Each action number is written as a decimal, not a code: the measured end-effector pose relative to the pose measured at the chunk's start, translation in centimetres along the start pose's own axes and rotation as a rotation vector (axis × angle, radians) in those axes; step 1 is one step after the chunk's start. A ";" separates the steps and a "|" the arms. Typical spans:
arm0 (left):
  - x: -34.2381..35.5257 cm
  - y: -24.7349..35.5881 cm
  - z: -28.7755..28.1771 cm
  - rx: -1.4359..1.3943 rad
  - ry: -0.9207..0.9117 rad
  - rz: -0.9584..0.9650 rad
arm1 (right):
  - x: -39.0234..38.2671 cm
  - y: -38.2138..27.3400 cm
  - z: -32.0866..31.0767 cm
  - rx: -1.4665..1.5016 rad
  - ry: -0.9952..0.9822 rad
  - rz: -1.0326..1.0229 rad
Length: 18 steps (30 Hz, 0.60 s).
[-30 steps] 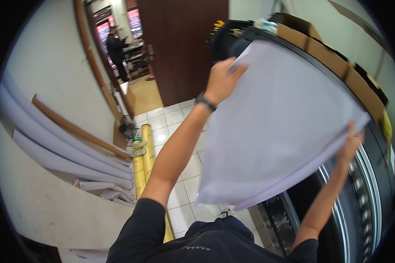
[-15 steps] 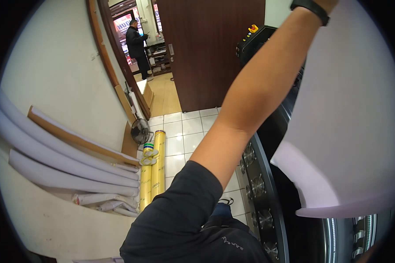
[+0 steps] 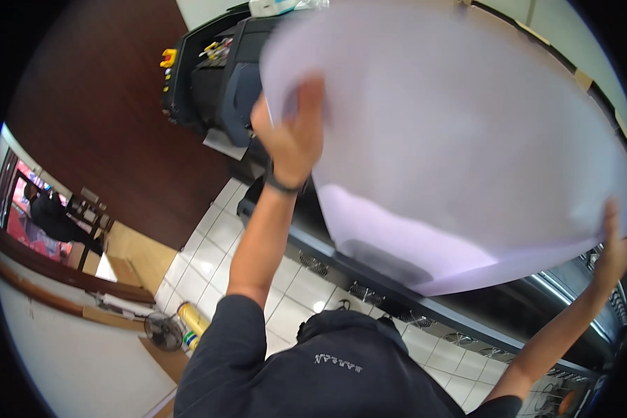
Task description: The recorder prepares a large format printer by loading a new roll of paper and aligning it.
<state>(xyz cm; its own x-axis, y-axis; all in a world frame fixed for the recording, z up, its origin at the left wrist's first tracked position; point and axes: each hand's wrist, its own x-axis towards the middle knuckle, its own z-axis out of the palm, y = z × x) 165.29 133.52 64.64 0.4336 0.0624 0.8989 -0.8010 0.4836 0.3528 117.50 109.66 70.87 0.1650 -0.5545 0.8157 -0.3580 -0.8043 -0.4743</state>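
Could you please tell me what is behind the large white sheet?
Past the edges of the white sheet, parts of a black machine show, plus some brown cardboard. Whatever lies directly behind the sheet's middle is covered.

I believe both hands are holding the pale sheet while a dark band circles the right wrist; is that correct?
Not quite: the head view shows the dark band on the left wrist, not the right. The left hand and right hand do hold the pale sheet.

Apparently pale lettering (image 3: 338, 363) on shirt (image 3: 341, 391)
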 end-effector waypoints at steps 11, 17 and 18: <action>-11.2 -5.5 -10.3 -0.111 -0.612 -0.979 | -24.3 3.4 11.1 0.484 -0.030 0.765; -10.5 -12.3 -11.2 -0.316 -0.751 -0.910 | -23.9 5.4 15.0 0.323 0.118 0.734; -9.8 -11.8 -11.3 -0.414 -0.718 -1.007 | -23.5 4.6 15.0 0.334 0.200 0.625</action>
<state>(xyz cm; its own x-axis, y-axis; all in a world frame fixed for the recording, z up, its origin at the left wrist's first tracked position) 175.09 137.06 48.72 0.3463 -0.8982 0.2708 -0.0139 0.2837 0.9588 125.71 115.78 44.55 -0.1603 -0.9069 0.3897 -0.0265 -0.3907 -0.9201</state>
